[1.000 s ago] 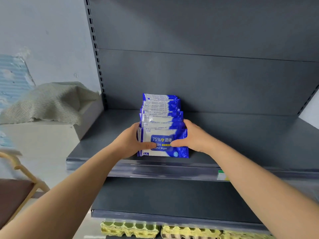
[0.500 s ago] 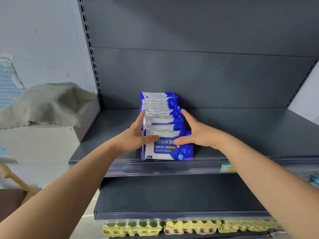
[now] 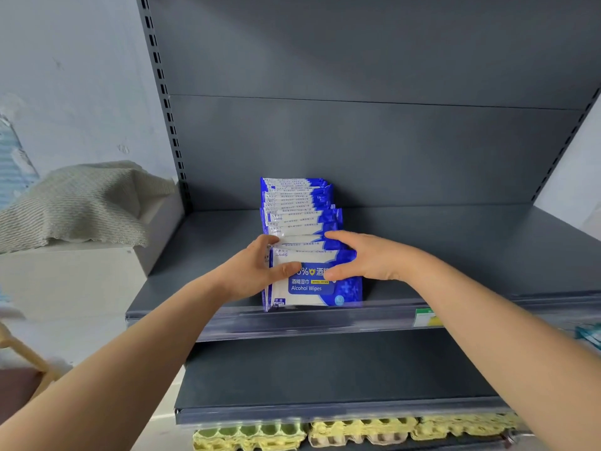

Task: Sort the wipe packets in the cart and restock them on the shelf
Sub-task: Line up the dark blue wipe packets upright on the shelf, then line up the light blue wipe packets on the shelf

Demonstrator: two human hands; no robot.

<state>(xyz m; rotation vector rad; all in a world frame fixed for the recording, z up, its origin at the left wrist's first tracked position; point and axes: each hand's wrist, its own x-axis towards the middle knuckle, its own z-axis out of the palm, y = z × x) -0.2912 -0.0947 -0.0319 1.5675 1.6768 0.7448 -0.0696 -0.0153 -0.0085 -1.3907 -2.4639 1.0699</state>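
A row of several blue and white alcohol wipe packets stands upright on the grey shelf, running from its front lip toward the back panel. My left hand grips the left side of the front packets, thumb across the front packet's face. My right hand grips their right side, fingers over the top edges and thumb on the front packet. The cart is out of view.
A lower grey shelf sits beneath, with yellow and green egg trays under it. A white box with a beige cloth stands to the left. A green price tag is on the shelf lip. Wooden furniture shows at lower left.
The front packets have slid forward to the shelf's lip. My fingers have spread further over the tops of the packets, and my head has moved slightly.
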